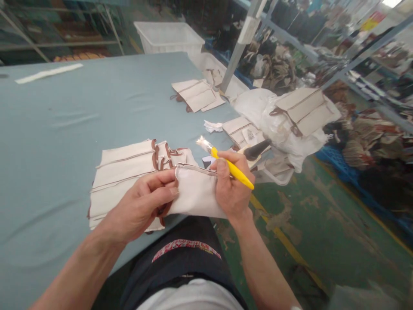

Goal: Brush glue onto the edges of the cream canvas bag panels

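Observation:
My left hand (146, 202) pinches the left edge of a cream fabric piece (195, 191) with brown trim, held just above the table's near edge. My right hand (230, 183) grips the same piece on its right side and also holds a yellow-handled brush (234, 168), its pale bristles (204, 143) pointing up and away. Under and behind the held piece lies a stack of similar cream pieces with brown trim (129, 172).
The grey-blue table (64, 129) carries another stack of cream pieces (196, 94), a crumpled white scrap (213, 126) and a white strip (48, 73). White bins (167, 36) stand behind. Bagged pieces (300, 114) and metal racks (355, 56) crowd the right, over green floor.

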A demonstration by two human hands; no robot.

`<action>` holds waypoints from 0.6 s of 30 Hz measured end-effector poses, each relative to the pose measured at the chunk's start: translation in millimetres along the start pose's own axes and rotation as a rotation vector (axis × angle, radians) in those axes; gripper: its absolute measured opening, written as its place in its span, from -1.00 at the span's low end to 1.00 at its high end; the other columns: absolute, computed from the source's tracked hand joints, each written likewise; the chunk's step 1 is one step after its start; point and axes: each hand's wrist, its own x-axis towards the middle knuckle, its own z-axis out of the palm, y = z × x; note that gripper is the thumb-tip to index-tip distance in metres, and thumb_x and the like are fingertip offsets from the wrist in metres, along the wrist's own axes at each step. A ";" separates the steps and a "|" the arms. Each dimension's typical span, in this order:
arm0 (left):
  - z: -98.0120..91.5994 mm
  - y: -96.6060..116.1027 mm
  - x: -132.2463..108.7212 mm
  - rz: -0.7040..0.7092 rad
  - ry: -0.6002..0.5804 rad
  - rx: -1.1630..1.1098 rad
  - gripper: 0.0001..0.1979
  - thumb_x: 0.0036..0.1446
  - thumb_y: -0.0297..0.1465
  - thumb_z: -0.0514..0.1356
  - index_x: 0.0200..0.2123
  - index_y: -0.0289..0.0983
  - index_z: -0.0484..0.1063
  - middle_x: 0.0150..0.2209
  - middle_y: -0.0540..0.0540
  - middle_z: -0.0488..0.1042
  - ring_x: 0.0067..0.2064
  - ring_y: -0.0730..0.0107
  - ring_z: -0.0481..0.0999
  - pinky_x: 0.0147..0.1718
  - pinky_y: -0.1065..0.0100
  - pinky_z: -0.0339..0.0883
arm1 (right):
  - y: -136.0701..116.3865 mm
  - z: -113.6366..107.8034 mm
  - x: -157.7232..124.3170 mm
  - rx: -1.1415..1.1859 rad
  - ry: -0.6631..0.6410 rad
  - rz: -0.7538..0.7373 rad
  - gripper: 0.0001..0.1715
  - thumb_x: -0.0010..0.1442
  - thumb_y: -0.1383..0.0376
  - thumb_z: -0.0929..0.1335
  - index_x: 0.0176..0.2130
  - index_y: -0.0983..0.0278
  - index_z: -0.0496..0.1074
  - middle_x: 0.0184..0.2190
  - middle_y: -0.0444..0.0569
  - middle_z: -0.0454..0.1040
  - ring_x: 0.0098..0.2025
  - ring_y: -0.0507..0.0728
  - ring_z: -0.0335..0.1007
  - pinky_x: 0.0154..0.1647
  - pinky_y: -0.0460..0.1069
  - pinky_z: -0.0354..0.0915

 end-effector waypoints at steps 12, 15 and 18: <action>0.8 -5.3 -3.9 -0.034 0.190 -0.151 -0.65 -0.24 -0.32 0.63 -0.35 -0.30 0.71 -0.53 0.00 0.51 -0.56 0.50 0.38 -0.60 0.55 0.33 | -53.5 -38.3 -10.1 0.231 0.025 0.095 -0.73 0.54 0.08 0.37 -0.13 0.18 0.54 -0.55 -0.24 0.55 -0.61 0.03 0.45 -0.53 -0.07 0.44; 6.7 -4.5 -4.0 -0.023 0.183 -0.155 -0.69 -0.22 -0.34 0.63 -0.37 -0.29 0.71 -0.56 0.03 0.48 -0.59 0.56 0.30 -0.65 0.58 0.21 | -57.9 -33.7 -20.4 0.288 -0.072 0.098 -0.80 0.55 0.13 0.36 -0.08 0.16 0.54 -0.52 -0.24 0.57 -0.60 0.01 0.48 -0.51 -0.10 0.47; 9.1 -5.1 -4.9 0.010 0.177 -0.160 -0.76 -0.17 -0.37 0.60 -0.39 -0.27 0.72 -0.60 0.08 0.42 -0.61 0.60 0.21 -0.67 0.59 0.15 | -53.0 -30.3 -26.1 0.258 -0.128 0.097 -0.83 0.54 0.16 0.37 -0.07 0.16 0.54 -0.49 -0.22 0.60 -0.55 0.03 0.53 -0.46 -0.08 0.51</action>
